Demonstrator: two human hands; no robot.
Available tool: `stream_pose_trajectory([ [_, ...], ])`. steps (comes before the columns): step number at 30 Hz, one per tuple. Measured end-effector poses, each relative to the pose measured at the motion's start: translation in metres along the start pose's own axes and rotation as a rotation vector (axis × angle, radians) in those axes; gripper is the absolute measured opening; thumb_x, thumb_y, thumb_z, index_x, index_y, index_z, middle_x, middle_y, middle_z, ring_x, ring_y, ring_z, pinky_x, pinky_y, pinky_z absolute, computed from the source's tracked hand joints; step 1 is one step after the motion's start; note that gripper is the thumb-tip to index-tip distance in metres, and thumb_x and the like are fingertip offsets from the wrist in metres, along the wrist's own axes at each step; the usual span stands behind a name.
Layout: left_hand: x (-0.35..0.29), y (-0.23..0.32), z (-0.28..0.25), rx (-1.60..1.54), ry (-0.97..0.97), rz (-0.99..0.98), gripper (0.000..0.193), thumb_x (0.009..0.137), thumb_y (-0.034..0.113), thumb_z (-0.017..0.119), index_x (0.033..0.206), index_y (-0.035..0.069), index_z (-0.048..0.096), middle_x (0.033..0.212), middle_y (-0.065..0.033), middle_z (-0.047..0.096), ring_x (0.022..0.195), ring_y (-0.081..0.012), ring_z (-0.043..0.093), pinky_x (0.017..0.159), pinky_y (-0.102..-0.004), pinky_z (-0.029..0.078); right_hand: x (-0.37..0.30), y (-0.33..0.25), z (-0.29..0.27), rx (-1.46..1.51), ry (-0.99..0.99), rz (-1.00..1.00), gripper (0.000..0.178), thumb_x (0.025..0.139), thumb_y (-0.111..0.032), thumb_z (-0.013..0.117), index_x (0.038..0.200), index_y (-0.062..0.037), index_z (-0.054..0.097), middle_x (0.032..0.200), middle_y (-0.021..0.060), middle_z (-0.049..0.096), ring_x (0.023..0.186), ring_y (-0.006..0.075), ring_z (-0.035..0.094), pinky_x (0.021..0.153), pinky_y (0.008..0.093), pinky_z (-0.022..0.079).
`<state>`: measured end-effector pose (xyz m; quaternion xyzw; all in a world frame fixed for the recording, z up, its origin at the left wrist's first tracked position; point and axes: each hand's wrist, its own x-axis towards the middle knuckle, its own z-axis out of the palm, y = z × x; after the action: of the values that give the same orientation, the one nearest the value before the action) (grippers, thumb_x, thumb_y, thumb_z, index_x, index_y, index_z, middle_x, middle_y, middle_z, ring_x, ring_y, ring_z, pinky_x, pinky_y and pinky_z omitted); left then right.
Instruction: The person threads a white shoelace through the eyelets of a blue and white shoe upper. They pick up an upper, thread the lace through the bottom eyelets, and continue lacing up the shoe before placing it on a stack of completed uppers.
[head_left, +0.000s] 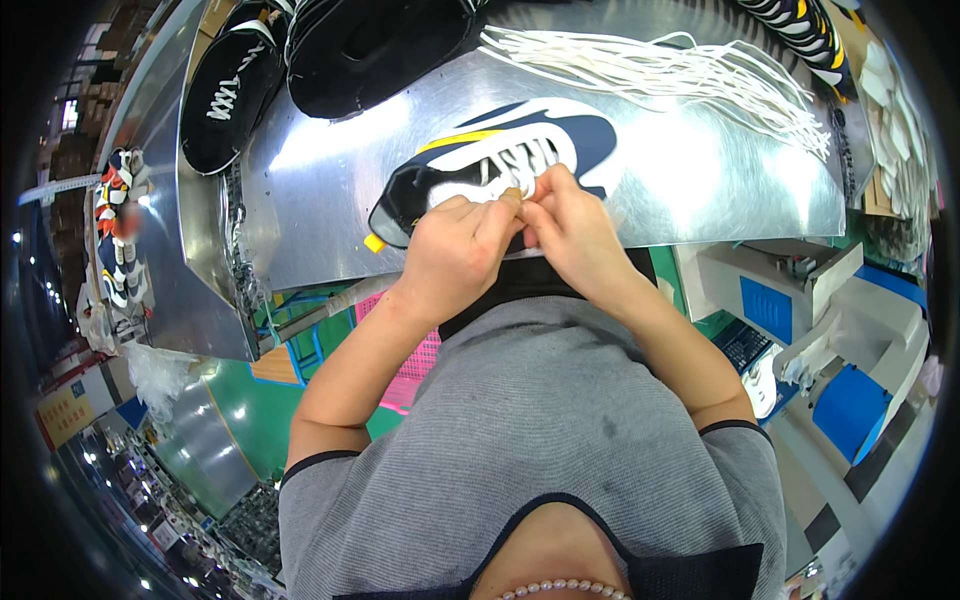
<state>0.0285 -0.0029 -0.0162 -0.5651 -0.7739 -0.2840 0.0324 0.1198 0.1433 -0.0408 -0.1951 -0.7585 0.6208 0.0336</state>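
A navy, white and yellow shoe upper [585, 125] lies on its side on the metal table, its black-lined opening toward the left and a yellow tab at the heel. White shoelace [493, 168] crosses its eyelets. My left hand [455, 250] is closed in a pinch over the lacing. Beside it, fingertips almost meeting, my right hand [575, 232] pinches as well. The lace runs in between the fingers of both hands, and its end is hidden there.
Loose white laces [660, 75] lie in a bundle across the far side of the metal table [330, 215]. Black shoe uppers [235, 95] rest at the far left. More striped uppers [805, 35] are stacked far right. A white and blue machine [800, 320] stands to my right, a pink basket [415, 365] below the table.
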Motion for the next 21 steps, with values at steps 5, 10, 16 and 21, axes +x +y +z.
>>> stream_pose_trajectory([
  [5, -0.01, 0.005, -0.001, 0.014, 0.033, -0.146, 0.033, 0.081, 0.006, 0.076, 0.11, 0.001, 0.06, 0.074, -0.0107, 0.064, 0.067, -0.0285, 0.064, 0.06, -0.0359, 0.05, -0.008, -0.011, -0.03, -0.202, -0.129, -0.075, 0.016, 0.096, -0.019, 0.062, 0.096, -0.003, 0.059, 0.074, 0.014, 0.067, 0.071, 0.0305, 0.069, 0.065, 0.0411, 0.051],
  [10, -0.008, 0.007, 0.004, -0.077, 0.142, -0.196, 0.046, 0.079, 0.002, 0.077, 0.119, 0.001, 0.053, 0.095, -0.0143, 0.069, 0.083, -0.0323, 0.068, 0.073, -0.039, 0.054, 0.016, -0.039, -0.076, 0.128, -0.039, -0.078, 0.019, 0.098, -0.019, 0.062, 0.104, -0.0012, 0.063, 0.072, 0.0008, 0.059, 0.067, 0.0066, 0.052, 0.061, 0.0237, 0.044],
  [16, -0.003, 0.007, -0.006, -0.34, -0.038, -0.308, 0.043, 0.086, -0.002, 0.069, 0.122, -0.002, 0.046, 0.109, -0.0216, 0.07, 0.104, -0.0333, 0.07, 0.086, -0.037, 0.055, 0.07, -0.008, -0.031, 0.343, 0.055, -0.192, 0.021, 0.099, -0.021, 0.062, 0.108, -0.0017, 0.063, 0.069, -0.0007, 0.058, 0.065, 0.0058, 0.05, 0.059, 0.0228, 0.04],
  [21, 0.001, 0.005, -0.035, -0.212, -0.419, -0.366, 0.045, 0.09, 0.008, 0.07, 0.125, -0.001, 0.043, 0.109, -0.0224, 0.07, 0.101, -0.0344, 0.07, 0.086, -0.0383, 0.054, 0.068, -0.004, -0.028, 0.28, 0.104, -0.113, 0.017, 0.102, -0.017, 0.057, 0.108, -0.0014, 0.063, 0.068, -0.0049, 0.051, 0.061, 0.0019, 0.041, 0.056, 0.0178, 0.033],
])
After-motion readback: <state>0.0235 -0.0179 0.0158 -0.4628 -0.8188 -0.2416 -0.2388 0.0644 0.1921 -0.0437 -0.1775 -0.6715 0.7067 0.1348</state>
